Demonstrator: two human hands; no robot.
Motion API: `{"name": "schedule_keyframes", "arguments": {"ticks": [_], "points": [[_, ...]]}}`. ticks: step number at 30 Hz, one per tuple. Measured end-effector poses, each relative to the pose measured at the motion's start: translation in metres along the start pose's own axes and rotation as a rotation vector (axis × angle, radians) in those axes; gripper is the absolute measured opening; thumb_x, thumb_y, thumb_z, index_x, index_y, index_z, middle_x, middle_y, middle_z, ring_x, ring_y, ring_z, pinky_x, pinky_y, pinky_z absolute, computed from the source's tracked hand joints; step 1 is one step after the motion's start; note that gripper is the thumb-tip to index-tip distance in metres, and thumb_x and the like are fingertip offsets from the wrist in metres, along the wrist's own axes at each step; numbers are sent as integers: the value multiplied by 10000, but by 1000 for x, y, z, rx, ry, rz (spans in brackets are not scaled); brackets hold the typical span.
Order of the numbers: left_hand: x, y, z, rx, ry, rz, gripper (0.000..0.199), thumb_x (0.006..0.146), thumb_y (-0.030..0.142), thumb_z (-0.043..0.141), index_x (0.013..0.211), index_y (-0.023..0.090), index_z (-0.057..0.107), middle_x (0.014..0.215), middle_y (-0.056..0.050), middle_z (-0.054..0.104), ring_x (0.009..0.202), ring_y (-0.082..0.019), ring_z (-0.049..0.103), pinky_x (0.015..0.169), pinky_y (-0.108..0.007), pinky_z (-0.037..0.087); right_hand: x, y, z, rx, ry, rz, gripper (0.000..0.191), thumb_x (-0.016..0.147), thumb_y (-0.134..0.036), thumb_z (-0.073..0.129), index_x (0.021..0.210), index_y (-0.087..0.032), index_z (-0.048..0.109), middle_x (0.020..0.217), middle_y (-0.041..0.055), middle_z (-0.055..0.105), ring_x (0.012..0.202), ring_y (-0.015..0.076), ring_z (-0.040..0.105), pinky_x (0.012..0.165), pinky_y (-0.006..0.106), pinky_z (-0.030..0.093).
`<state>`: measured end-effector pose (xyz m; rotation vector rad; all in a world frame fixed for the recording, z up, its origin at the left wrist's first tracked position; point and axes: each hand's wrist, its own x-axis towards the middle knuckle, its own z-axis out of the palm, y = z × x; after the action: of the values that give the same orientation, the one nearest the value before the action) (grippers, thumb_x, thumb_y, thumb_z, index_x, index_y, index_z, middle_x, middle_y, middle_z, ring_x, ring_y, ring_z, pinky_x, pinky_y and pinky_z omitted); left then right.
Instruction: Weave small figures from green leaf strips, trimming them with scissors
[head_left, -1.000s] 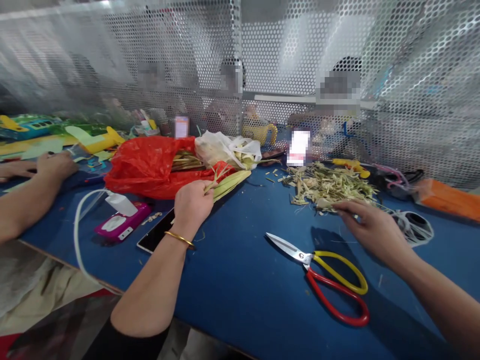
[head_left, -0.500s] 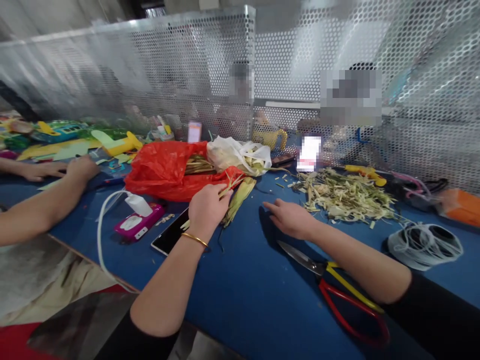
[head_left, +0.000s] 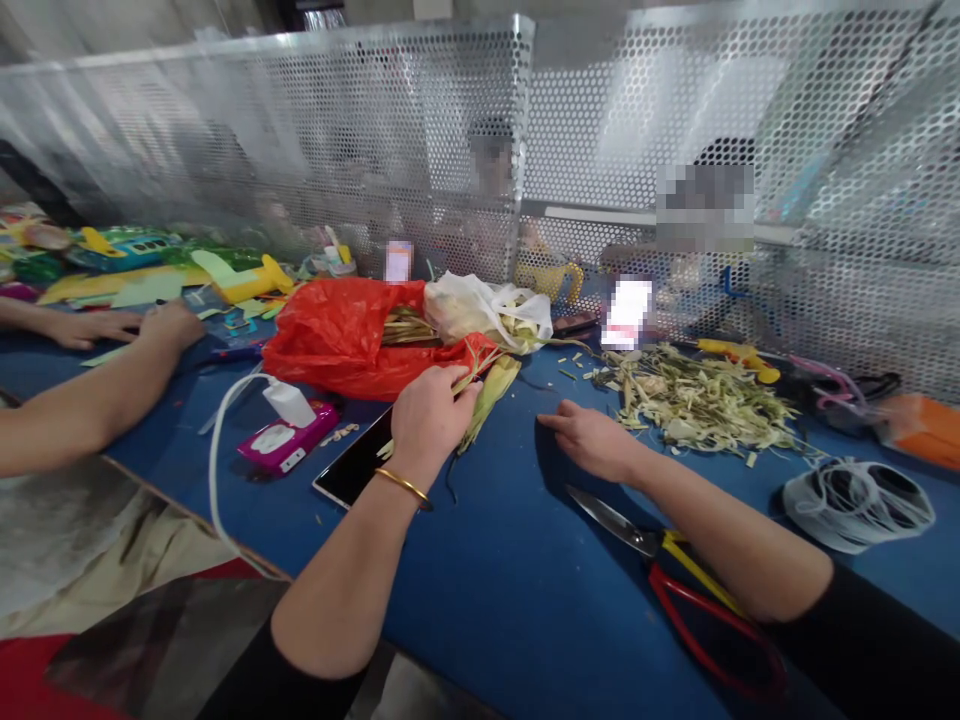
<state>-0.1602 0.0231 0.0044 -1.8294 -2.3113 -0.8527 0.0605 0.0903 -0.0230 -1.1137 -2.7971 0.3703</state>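
Observation:
My left hand point(head_left: 431, 420), with a gold bangle at the wrist, is closed around thin dry husk strips point(head_left: 480, 366), whose ends stick out past the thumb. Touching or very near its right side is a yellow-green corn husk point(head_left: 495, 392) lying on the table. Under that hand, a dark-screened phone point(head_left: 349, 470) is partly covered. My right hand point(head_left: 592, 440) hovers low over the blue table with its index finger stretched to the left and no object visible in it. Scissors point(head_left: 615, 520) with red and yellow handles lie below my right forearm, which hides part of them.
Behind my hands are a red plastic bag point(head_left: 322, 340), a white bag point(head_left: 469, 310) and a heap of shredded husk point(head_left: 705, 400). A cord spool point(head_left: 859, 505) stands right. Left are a purple power strip point(head_left: 281, 450) with a cable and another person's hands point(head_left: 169, 325).
The whole view has shifted a little, so everything appears slightly farther right. Both hands keep nearly the same pose and place, the left still holding the husk strips.

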Motion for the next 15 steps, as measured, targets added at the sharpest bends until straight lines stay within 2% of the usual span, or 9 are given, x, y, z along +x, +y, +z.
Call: {"name": "schedule_keyframes", "arguments": {"ticks": [3,7,12,15], "points": [[0,0,0,-18,24,9,326,857,406,506,1059,226,688,936,-72,700,836,-217,628,692,-276,403,-4,12,-1,201,86,86,413,841,-104,393,1179,-150,626,1024,95,638,881,179,631,829,294,466],[0,-1,-1,-59,27,7,327,853,394,517,1070,214,684,950,-72,697,858,-217,626,710,-275,400,-1,23,4,504,195,237,324,836,-123,420,1037,-140,673,850,59,697,649,136,652,670,271,521],[0,-1,0,-35,18,-16,309,858,411,509,1036,236,691,901,-62,707,816,-212,628,671,-278,383,7,26,11,833,294,335,120,785,-214,613,834,-137,691,700,58,705,569,127,658,567,225,531],[0,1,-1,2,14,-8,296,862,413,504,1010,245,697,877,-51,710,788,-205,630,642,-275,372,7,26,11,960,334,382,116,751,-254,685,769,-139,685,670,64,704,544,123,655,544,215,531]]}}
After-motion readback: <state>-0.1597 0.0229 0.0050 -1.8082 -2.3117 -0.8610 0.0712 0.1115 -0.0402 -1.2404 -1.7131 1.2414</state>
